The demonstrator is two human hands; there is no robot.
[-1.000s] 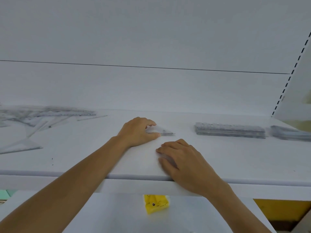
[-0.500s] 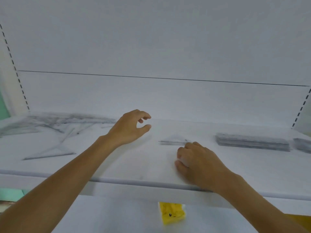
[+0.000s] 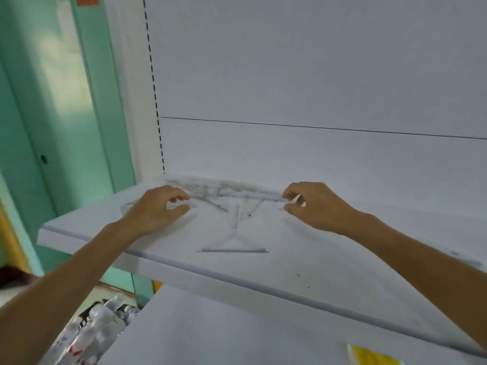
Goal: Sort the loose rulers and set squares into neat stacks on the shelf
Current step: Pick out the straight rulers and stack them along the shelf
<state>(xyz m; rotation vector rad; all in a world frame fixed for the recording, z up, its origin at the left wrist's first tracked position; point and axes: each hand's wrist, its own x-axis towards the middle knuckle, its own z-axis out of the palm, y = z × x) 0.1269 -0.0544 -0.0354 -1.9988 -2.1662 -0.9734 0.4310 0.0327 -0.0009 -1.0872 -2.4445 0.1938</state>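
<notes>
Half a second ago the right hand [image 3: 316, 210] lay by a small triangle in the middle and the left hand [image 3: 155, 210] hung open in the air. Now both hands are at the messy pile of see-through plastic rulers [image 3: 232, 193], far back at the left end of the smooth white shelf [image 3: 303, 259]. The right hand pinches the pile's right end with thumb and finger. The left hand's fingers curl at the left end, but it is too blurry to tell if they hold it. A thin, flat see-through plastic triangle [image 3: 233, 242] lies closer to the front. A green wall [image 3: 79, 127] now shows on the left.
</notes>
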